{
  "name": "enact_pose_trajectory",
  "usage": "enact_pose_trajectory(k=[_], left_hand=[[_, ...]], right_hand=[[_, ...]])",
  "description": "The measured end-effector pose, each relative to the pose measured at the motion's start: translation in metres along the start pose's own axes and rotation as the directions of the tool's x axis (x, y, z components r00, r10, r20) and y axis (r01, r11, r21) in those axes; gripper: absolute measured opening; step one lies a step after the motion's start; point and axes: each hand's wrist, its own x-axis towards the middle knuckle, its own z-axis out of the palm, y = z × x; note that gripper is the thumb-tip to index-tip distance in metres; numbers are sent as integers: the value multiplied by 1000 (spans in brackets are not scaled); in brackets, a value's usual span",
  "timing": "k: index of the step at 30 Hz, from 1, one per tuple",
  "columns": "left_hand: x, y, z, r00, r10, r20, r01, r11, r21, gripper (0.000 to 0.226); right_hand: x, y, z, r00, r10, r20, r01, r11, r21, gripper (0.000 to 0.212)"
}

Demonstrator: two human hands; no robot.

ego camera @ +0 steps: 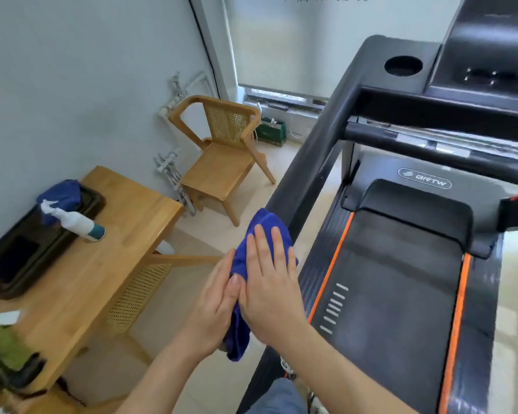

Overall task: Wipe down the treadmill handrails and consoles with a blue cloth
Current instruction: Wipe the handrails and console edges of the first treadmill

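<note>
Item: blue cloth (pixel 262 234). Location: wrapped over the lower stretch of the treadmill's left handrail (pixel 308 162), pressed between your two palms so both sides of the bar get wiped in one pass.

Item: your right hand (pixel 271 289). Laid flat on top of the cloth, fingers extended rather than curled; an open-palmed press, not a pinch.

Item: your left hand (pixel 214 306). Cupped against the cloth from the outer side, thumb on the fabric, its grip loosely closed on the trailing fold, though the fingers behind are hidden, so how firmly is probably best left unsaid.

Item: console (pixel 488 64). Far end of the rail, well apart from the cloth; judged not yet reached on this stroke.

Item: spray bottle (pixel 75 222). Lying on the desk (pixel 126 234) beside a dark tray (pixel 21 258), within reach for re-wetting. A second blue cloth (pixel 62 192) sits on that tray, likely a spare.
</note>
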Motion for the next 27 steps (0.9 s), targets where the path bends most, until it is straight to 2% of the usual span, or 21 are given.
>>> enact_pose_trajectory(k=[5,9,14,18,20,23,27], left_hand=[[-41,-12,5,994,-97,-43,99,994,52,47],[-14,-2,2,998,-65,7,64,988,144,50],[42,28,-1,991,-91,102,95,995,-38,48],[55,33,-1,992,-39,116,47,997,-69,51],[50,26,-3,989,9,148,0,998,-58,51],[40,6,-12,971,102,214,-114,992,44,52],[33,-11,-26,938,129,322,-153,987,50,42]], right_hand=[[-50,-20,17,999,42,-1,-42,991,129,63],[-34,-21,10,989,143,26,-145,979,141,63],[27,-4,-11,950,298,95,-311,934,178,73],[54,6,-8,906,417,70,-417,853,314,85],[45,1,0,879,476,41,-439,772,459,85],[1,-25,10,843,518,142,-470,583,663,84],[-51,-64,18,809,512,289,-558,516,649,96]])
